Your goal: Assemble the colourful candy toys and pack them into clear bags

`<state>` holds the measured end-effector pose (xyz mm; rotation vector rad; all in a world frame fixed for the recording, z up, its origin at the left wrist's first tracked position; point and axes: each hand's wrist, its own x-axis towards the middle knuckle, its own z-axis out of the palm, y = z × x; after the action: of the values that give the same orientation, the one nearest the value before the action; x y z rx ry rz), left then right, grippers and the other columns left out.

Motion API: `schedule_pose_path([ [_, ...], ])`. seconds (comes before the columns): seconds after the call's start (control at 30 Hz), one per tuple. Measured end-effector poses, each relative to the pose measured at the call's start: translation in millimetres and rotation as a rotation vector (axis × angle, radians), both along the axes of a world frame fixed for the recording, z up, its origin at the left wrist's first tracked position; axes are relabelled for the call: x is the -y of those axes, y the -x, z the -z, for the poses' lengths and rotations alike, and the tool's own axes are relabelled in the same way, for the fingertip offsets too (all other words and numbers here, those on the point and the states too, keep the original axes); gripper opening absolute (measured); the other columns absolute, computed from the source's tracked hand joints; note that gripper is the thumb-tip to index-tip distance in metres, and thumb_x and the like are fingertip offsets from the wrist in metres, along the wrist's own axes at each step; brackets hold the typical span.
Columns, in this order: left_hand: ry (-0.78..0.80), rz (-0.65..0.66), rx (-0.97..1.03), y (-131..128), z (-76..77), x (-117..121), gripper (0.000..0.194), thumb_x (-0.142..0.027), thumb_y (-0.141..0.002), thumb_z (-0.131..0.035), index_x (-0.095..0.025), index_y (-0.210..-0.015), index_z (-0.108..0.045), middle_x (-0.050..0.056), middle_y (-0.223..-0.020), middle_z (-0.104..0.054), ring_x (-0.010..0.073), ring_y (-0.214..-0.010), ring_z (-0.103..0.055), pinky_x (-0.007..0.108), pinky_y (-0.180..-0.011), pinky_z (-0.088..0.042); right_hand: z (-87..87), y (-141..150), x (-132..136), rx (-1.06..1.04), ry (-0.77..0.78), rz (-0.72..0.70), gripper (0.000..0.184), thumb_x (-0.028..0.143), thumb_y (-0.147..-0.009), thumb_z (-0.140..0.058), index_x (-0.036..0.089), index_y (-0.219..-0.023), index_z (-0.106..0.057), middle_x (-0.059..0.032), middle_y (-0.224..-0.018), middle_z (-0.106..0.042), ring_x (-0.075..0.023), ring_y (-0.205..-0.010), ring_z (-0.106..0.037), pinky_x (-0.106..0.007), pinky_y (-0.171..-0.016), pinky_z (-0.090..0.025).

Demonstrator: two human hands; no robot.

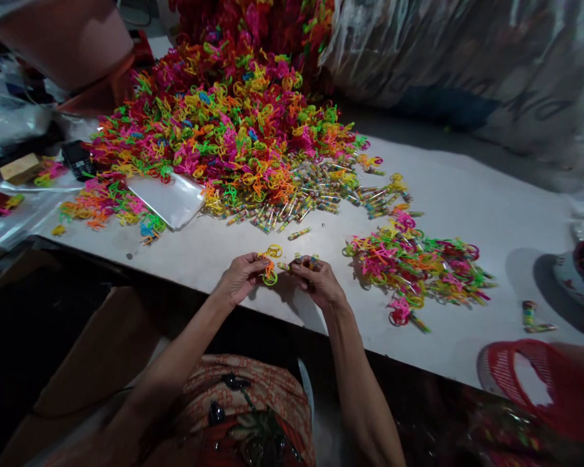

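Observation:
My left hand (242,277) is closed in a pinch on small plastic toy pieces (268,267) in yellow, orange and green, with rings that stick out past the fingertips. Facing it over the table's front edge, my right hand (320,283) grips several small printed tubes (313,261). One tube end (283,266) points toward the pieces, close to them; whether they touch I cannot tell. Beyond the hands lies a single tube (299,234), in front of a heap of similar tubes (316,188). Right of my right hand is a pile of ringed pieces with tubes (409,263).
A large heap of bright plastic pieces (224,130) covers the table's back left. Clear plastic bags (168,201) and a black phone (79,160) lie left. A pink bucket (73,48) and big sack (457,71) stand behind; a red basket (506,376) and bowl (571,275) are right.

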<state>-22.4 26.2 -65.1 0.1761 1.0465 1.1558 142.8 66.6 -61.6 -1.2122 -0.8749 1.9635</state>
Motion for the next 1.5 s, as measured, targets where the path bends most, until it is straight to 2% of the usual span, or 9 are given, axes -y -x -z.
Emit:
schedule_pose_path([
  [0.4, -0.035, 0.114, 0.0, -4, 5.9, 2, 0.041, -0.023, -0.041, -0.091, -0.012, -0.064, -0.059, 0.0, -0.062, -0.067, 0.0093, -0.055, -0.061, 0.022, -0.056, -0.05, -1.9, -8, -3, -0.046, 0.068, -0.105, 0.04, 0.034, -0.046, -0.087, 0.017, -0.061, -0.054, -0.0022, -0.053, -0.064, -0.0021, -0.032, -0.034, -0.019, -0.037, -0.012],
  [0.6, -0.118, -0.105, -0.327, -18, 21.3, 5, 0.039, -0.034, -0.045, -0.087, -0.014, -0.062, -0.057, -0.004, -0.053, -0.061, 0.0063, -0.048, -0.054, 0.017, -0.046, -0.042, -1.9, 2, 7, 0.122, -0.074, 0.03, 0.036, 0.041, -0.05, -0.082, 0.017, -0.06, -0.057, -0.0017, -0.051, -0.063, -0.0044, -0.034, -0.034, -0.021, -0.035, -0.018],
  [0.77, -0.191, 0.107, -0.43, -26, 26.2, -13, 0.032, -0.038, -0.059, -0.079, -0.014, -0.068, -0.06, -0.001, -0.059, -0.062, 0.0092, -0.047, -0.053, 0.021, -0.046, -0.042, -0.2, -15, 4, 0.35, -0.203, 0.095, 0.036, 0.049, -0.056, -0.075, 0.017, -0.061, -0.058, 0.0012, -0.047, -0.055, -0.007, -0.036, -0.033, -0.024, -0.037, -0.023],
  [0.83, -0.333, 0.1, -0.668, -22, 18.9, -31, 0.019, -0.029, -0.068, -0.072, -0.015, -0.076, -0.063, 0.001, -0.069, -0.064, 0.0107, -0.058, -0.057, 0.023, -0.055, -0.046, -4.6, -40, -4, 0.539, -0.31, 0.187, 0.035, 0.051, -0.06, -0.069, 0.018, -0.064, -0.058, 0.0027, -0.046, -0.05, -0.0095, -0.039, -0.036, -0.024, -0.039, -0.026],
  [0.93, -0.525, 0.043, -1.232, -12, 1.2, -69, 0.009, -0.018, -0.079, -0.06, -0.016, -0.086, -0.066, 0.006, -0.087, -0.066, 0.0151, -0.079, -0.061, 0.027, -0.071, -0.048, -19.0, -83, -16, 0.988, -0.628, 0.383, 0.031, 0.051, -0.069, -0.059, 0.02, -0.066, -0.056, -0.0037, -0.062, -0.058, -0.0151, -0.054, -0.047, -0.028, -0.049, -0.035],
  [1.03, -0.606, 0.186, -1.729, -5, -14.6, -116, 0.021, -0.012, -0.087, -0.047, -0.016, -0.091, -0.067, 0.011, -0.101, -0.065, 0.021, -0.1, -0.059, 0.033, -0.084, -0.045, -31.3, -104, -19, 1.278, -0.865, 0.512, 0.03, 0.048, -0.074, -0.054, 0.02, -0.065, -0.056, -0.0096, -0.075, -0.062, -0.0203, -0.069, -0.053, -0.032, -0.06, -0.04],
  [1.17, -0.709, 0.594, -2.038, -10, -22.6, -166, 0.037, -0.006, -0.085, -0.046, -0.016, -0.117, -0.061, 0.015, -0.129, -0.058, 0.0284, -0.121, -0.049, 0.047, -0.099, -0.036, -23.7, -75, -12, 0.972, -0.751, 0.367, 0.033, 0.049, -0.076, -0.053, 0.018, -0.077, -0.064, -0.0053, -0.066, -0.061, -0.0174, -0.058, -0.051, -0.03, -0.055, -0.042],
  [1.27, -0.728, 0.793, -2.101, -9, -23.3, -177, 0.034, -0.006, -0.083, -0.049, -0.013, -0.113, -0.063, 0.016, -0.124, -0.061, 0.0307, -0.119, -0.051, 0.051, -0.101, -0.033, -6.8, -43, -4, 0.731, -0.621, 0.232, 0.037, 0.049, -0.075, -0.057, 0.016, -0.086, -0.067, -0.004, -0.066, -0.063, -0.0161, -0.056, -0.051, -0.028, -0.05, -0.04],
  [1.5, -0.801, 0.508, -2.105, 32, -7.2, -130, 0.033, -0.006, -0.088, -0.041, -0.015, -0.107, -0.065, 0.014, -0.112, -0.068, 0.0241, -0.107, -0.061, 0.039, -0.093, -0.044, 10.4, -28, 8, 0.527, -0.429, 0.177, 0.038, 0.054, -0.071, -0.065, 0.017, -0.067, -0.059, 0.0018, -0.055, -0.052, -0.0095, -0.047, -0.038, -0.024, -0.044, -0.031],
])
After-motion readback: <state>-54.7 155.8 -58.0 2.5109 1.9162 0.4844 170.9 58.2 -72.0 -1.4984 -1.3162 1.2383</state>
